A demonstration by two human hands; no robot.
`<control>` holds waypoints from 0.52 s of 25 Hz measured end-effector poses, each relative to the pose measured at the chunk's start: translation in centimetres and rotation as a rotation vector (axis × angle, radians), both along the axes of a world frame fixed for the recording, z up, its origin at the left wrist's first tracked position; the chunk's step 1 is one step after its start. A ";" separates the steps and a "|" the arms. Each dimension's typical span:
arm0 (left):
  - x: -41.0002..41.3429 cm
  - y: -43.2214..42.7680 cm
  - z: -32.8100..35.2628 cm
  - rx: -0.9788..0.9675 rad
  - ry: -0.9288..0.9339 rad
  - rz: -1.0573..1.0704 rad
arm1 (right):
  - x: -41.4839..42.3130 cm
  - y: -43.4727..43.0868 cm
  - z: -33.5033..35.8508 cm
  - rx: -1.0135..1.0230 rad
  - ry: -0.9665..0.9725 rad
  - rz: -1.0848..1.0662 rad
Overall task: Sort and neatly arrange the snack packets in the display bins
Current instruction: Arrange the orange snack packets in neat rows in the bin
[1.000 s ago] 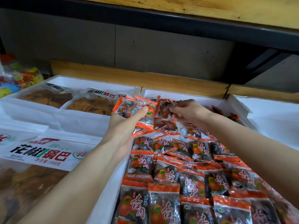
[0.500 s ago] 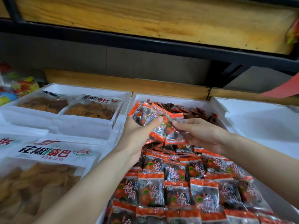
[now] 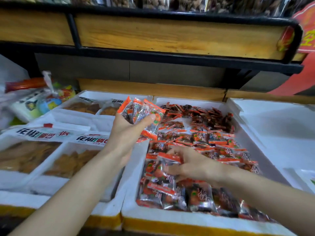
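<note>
The left hand (image 3: 127, 132) is raised over the far left corner of the middle foam bin (image 3: 170, 217). Its fingers and thumb are curled round a fanned bundle of packets (image 3: 144, 113), orange ends up, which it holds clear of the stock below.

The right hand (image 3: 194, 165) is low over the near rows. Its fingers are curled and appear to pinch a single packet (image 3: 164, 166) by the upper edge, though motion blur hides the exact grip. This packet touches the near rows at the left side of the bin, just near of the laid rows (image 3: 213, 147).

Step in hand, as judged: placing packets one at a time from the bundle into rows. The next move calls for setting the single packet flat, label up and aligned with its neighbours, then drawing another from the bundle.

A loose heap (image 3: 204, 114) at the far end is not yet sorted. Bags of rice crust (image 3: 25, 155) fill the bins to the left.
</note>
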State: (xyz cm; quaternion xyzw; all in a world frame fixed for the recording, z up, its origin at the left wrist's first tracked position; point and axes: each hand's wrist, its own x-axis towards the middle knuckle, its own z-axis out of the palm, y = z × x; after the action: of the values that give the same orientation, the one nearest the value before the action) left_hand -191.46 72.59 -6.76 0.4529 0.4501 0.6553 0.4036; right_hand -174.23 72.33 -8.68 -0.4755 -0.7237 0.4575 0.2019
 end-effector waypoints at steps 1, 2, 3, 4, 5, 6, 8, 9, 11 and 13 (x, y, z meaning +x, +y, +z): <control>-0.1 -0.7 0.1 0.004 0.012 -0.006 | -0.6 -0.6 -0.5 0.016 -0.021 0.023; -0.3 -1.5 0.1 0.001 0.020 -0.008 | -1.1 -1.2 -0.8 0.012 -0.041 0.040; -0.3 -2.3 0.2 -0.002 0.021 -0.016 | -1.6 -1.7 -1.2 -0.004 -0.066 0.056; -0.5 -2.9 0.1 -0.003 0.017 -0.021 | -2.0 -2.1 -1.5 0.010 -0.115 0.076; -0.5 -3.6 0.1 0.004 0.013 -0.025 | -2.3 -2.4 -1.9 0.061 -0.180 0.088; -0.6 -4.2 0.1 0.004 0.012 -0.018 | -2.6 -2.6 -2.1 0.127 -0.235 0.092; -0.8 -5.2 0.0 -0.008 0.005 -0.005 | -3.1 -2.8 -2.2 0.199 -0.252 0.083; -0.9 -5.5 -0.1 -0.012 0.000 -0.004 | -3.2 -2.8 -2.3 0.223 -0.251 0.074; -1.2 -6.1 -0.5 -0.029 -0.014 -0.003 | -3.3 -2.7 -2.5 0.280 -0.268 0.055; -1.2 -6.8 -0.9 -0.036 -0.047 -0.010 | -3.3 -2.6 -3.0 0.436 -0.357 0.055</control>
State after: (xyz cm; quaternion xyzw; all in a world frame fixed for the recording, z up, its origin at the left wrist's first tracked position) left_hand -192.65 65.77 -7.71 0.4323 0.4498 0.6556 0.4254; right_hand -177.58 69.73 -11.70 -0.4742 -0.8418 0.2052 0.1564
